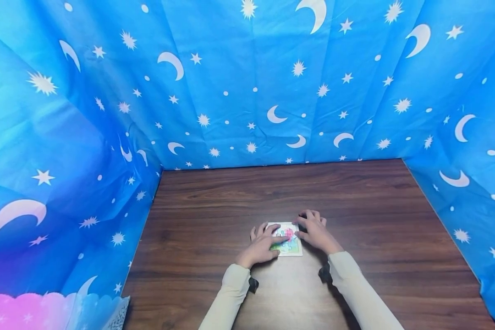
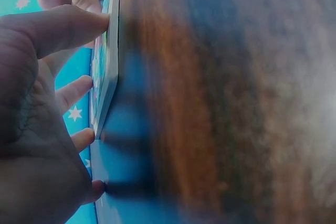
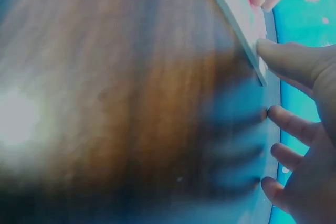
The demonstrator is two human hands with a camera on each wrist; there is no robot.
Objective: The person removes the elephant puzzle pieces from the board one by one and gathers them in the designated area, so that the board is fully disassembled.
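Observation:
A small square jigsaw puzzle (image 1: 290, 250) with a pale border and a pink, blue and green picture lies flat on the table. My left hand (image 1: 261, 245) spreads over its left side, with the thumb and index finger resting on the picture. In the left wrist view the left thumb (image 2: 79, 27) touches the face near the board's edge (image 2: 112, 61). At the right border is my right hand (image 1: 316, 233), its thumb (image 3: 283, 59) touching the board's rim (image 3: 233, 17). The other right fingers are spread beyond the board, their tips at the table. Both hands partly hide the picture.
The brown wood-grain table (image 1: 198, 206) extends around the puzzle. Blue cloth (image 1: 239, 59) with moons and stars hangs behind and along both sides. A pink-and-blue scalloped piece (image 1: 45, 311) is at the lower left.

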